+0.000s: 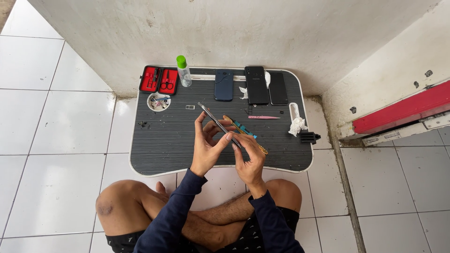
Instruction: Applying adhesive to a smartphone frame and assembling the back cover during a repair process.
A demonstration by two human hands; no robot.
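The person's crossed bare legs (206, 220) lay nearest, before the low striped bench (164, 140). Above it, the left hand (206, 150) and right hand (248, 159) had fingers closed on a thin dark phone (216, 122), held tilted edge-on.

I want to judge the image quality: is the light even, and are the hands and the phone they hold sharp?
Head view: soft, even daylight, only faint shadows under the lap table; no strong glare on the tiles; left hand, right hand and the thin phone between them are fairly sharp; wide-angle lens bends tile lines near the edges; small parts in the round dish are too small to identify.
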